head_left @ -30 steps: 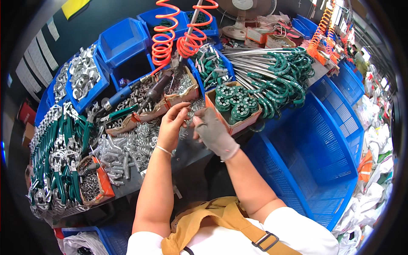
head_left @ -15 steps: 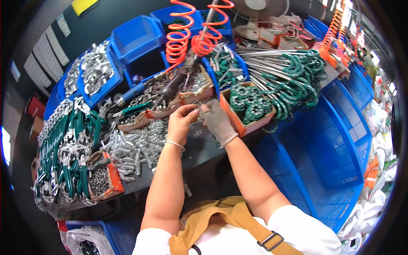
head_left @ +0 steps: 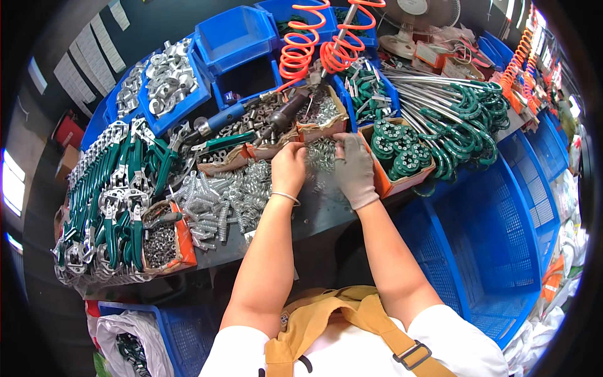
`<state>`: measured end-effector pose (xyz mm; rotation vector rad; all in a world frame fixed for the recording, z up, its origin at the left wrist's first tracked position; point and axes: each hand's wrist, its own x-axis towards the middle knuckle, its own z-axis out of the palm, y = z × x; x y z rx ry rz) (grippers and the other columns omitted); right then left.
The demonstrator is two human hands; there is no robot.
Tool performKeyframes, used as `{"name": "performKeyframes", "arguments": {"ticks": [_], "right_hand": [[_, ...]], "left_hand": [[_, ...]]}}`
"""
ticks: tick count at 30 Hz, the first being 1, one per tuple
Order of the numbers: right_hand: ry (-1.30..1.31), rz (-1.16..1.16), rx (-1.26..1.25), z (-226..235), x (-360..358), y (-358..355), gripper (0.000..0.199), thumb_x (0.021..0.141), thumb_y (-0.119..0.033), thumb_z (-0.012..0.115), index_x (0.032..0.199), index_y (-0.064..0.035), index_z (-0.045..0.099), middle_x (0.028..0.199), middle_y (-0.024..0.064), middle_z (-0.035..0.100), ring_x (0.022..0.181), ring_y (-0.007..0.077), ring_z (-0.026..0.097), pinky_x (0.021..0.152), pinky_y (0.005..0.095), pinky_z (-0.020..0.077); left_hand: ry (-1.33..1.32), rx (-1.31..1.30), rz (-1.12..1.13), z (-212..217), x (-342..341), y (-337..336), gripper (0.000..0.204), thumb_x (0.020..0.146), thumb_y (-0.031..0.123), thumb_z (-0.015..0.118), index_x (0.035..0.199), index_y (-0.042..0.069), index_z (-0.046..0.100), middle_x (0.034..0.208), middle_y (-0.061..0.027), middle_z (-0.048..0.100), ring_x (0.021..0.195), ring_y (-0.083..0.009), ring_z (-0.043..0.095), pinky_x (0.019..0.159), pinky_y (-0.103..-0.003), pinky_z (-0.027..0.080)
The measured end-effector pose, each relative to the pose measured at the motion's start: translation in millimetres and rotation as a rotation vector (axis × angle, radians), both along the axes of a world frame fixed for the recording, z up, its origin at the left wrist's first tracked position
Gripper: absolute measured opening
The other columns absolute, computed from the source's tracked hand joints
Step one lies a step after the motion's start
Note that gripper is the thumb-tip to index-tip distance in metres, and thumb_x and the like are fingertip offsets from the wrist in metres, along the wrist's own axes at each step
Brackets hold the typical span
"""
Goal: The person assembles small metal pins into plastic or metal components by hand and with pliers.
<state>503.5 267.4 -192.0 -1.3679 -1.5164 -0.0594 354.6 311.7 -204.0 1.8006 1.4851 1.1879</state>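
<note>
My bare left hand (head_left: 289,169), with a bangle at the wrist, is at the near edge of a worn carton (head_left: 323,130) of small metal parts. Its fingers are curled in; anything inside them is hidden. Apart from it, my right hand (head_left: 355,173) wears a grey glove with bare fingertips. Those fingers are bent together beside a pile of small wire springs (head_left: 321,156), and whatever they pinch is too small to make out. Right of the glove stands an orange carton (head_left: 402,181) of round green-and-silver parts (head_left: 411,158). Loose coil springs (head_left: 220,204) lie left of my left hand.
Green-handled locking pliers (head_left: 116,207) crowd the bench's left end, near a small carton of nuts (head_left: 160,245). A power driver (head_left: 217,122) lies behind the springs. Orange coiled hoses (head_left: 298,53) hang over blue bins (head_left: 235,41). Green-coated hooked rods (head_left: 458,113) and blue crates (head_left: 496,232) are at right.
My hands, close together before, are now farther apart. The left fingers have curled in more, and the right hand has shifted toward the orange carton. The whole view has moved slightly.
</note>
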Motion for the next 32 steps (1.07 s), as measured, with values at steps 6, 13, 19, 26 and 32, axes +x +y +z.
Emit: {"name": "performKeyframes", "arguments": {"ticks": [6,13,19,26,32], "right_hand": [[0.005,-0.029,-0.213,-16,-7,-26,0.016,0.085,-0.009,0.060,0.101,-0.0064,0.058,0.099,0.0123,0.062,0.096,0.0320,0.059,0.082,0.0423,0.0474],[-0.421,0.170,-0.203,-7,-33,-26,0.026,0.079,-0.023,0.065,0.103,-0.0150,0.064,0.117,0.0010,0.059,0.118,0.0264,0.046,0.101,0.0430,0.0356],[-0.566,0.275,-0.484,11,-68,9,0.033,0.078,-0.023,0.062,0.110,-0.0122,0.064,0.120,0.0047,0.058,0.120,0.0279,0.045,0.102,0.0444,0.0344],[-0.556,0.201,-0.532,24,-69,7,0.033,0.076,-0.026,0.066,0.104,-0.0070,0.065,0.117,0.0092,0.060,0.118,0.0296,0.048,0.099,0.0448,0.0376],[0.316,0.542,-0.742,29,-44,9,0.038,0.081,-0.034,0.069,0.108,-0.0074,0.065,0.114,0.0188,0.064,0.119,0.0266,0.053,0.100,0.0389,0.0404]], "left_hand": [[-0.012,0.116,0.069,20,-22,-8,0.014,0.085,0.009,0.062,0.096,0.001,0.067,0.088,-0.0181,0.068,0.083,-0.0333,0.066,0.076,-0.039,0.051],[0.165,0.192,0.042,115,-70,-52,0.015,0.087,0.010,0.063,0.097,-0.001,0.067,0.078,-0.0100,0.070,0.068,-0.0150,0.066,0.061,-0.028,0.049],[0.324,0.255,0.110,111,-93,-77,0.012,0.086,0.014,0.063,0.090,0.003,0.064,0.087,-0.0154,0.067,0.083,-0.0331,0.064,0.072,-0.041,0.049],[0.361,0.259,0.027,65,-94,-73,0.017,0.081,0.007,0.066,0.097,0.002,0.066,0.094,-0.0158,0.068,0.088,-0.0335,0.064,0.077,-0.039,0.050],[0.222,0.288,-0.208,41,-67,-40,0.037,0.078,0.003,0.066,0.115,0.005,0.063,0.113,-0.0160,0.063,0.106,-0.0308,0.061,0.091,-0.036,0.048]]}}
